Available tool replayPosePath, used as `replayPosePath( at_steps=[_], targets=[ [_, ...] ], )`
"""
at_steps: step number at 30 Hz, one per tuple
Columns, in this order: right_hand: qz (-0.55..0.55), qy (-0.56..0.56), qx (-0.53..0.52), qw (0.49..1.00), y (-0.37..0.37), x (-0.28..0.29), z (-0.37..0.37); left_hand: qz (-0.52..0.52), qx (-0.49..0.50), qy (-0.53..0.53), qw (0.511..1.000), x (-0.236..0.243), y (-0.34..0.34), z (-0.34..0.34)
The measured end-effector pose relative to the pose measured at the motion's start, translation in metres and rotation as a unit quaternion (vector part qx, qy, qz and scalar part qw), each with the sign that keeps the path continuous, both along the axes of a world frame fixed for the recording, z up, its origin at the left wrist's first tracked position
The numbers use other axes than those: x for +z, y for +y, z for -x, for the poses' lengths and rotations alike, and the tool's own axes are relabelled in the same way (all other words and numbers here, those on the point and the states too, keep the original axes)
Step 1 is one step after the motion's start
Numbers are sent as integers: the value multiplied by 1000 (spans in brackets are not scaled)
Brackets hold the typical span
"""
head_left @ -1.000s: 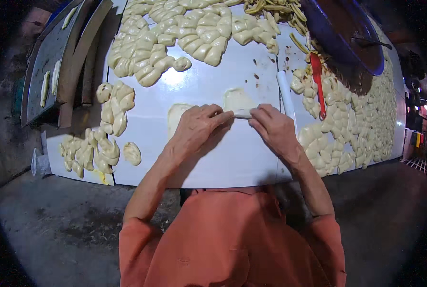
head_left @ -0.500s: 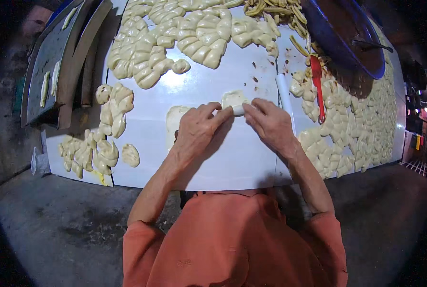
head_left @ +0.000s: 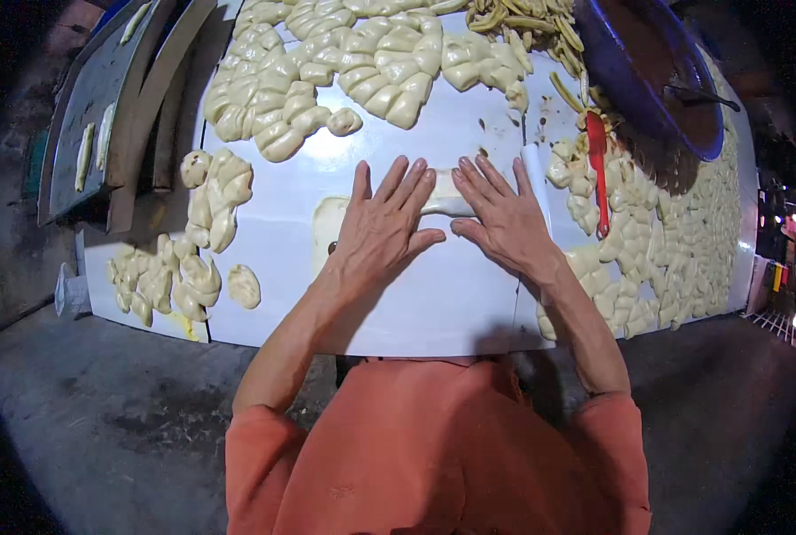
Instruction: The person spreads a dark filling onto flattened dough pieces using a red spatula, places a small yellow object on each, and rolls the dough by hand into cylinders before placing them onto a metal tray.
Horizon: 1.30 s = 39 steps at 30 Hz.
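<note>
A pale roll of dough (head_left: 448, 206) lies across the white tabletop, its ends under my two palms. My left hand (head_left: 386, 209) is flat on its left end with the fingers spread. Flat on the right end is my right hand (head_left: 498, 201), its fingers also stretched out. A thin flap of dough (head_left: 443, 182) shows between my fingers beyond the roll. Beside my left wrist lies a flattened sheet of dough (head_left: 326, 221) with a small dark bit of filling (head_left: 332, 247) on it, partly covered by my forearm.
Many dough pieces (head_left: 389, 71) cover the far side and right (head_left: 665, 232). Smaller dough clumps (head_left: 219, 198) lie at left. A white rolling pin (head_left: 534, 183) and red spatula (head_left: 598, 169) are near my right hand. Banana strips (head_left: 527, 18), a blue basin of brown filling (head_left: 714, 147) and metal trays (head_left: 77, 147) stand farther out.
My fingers have gone from pinching the edge of the dough to lying flat and spread on it. The dough has become a longer, thinner roll.
</note>
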State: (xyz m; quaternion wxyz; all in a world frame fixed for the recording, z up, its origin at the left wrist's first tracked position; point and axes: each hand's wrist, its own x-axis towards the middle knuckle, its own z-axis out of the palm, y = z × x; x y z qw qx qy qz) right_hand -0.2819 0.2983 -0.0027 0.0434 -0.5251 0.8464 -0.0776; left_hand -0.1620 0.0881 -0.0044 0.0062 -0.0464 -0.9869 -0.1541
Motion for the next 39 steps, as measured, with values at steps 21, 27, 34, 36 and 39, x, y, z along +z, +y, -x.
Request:
replayPosePath(
  at_steps=[21,27,34,36,39],
  targets=[
    [176,-29,-47,983,-11,8,10,-97,69,133,984,1,-15,8],
    [163,24,-98,981,-23,3,12,-86,102,140,981,8,-4,16],
    [147,41,-25,988,-22,1,9,-81,91,109,986,15,-2,20],
    [94,15,-75,993,-25,0,15,-82,131,95,983,19,-2,29],
    [145,-23,-67,987,-31,11,15,-111,121,69,984,17,-9,34]
  ],
)
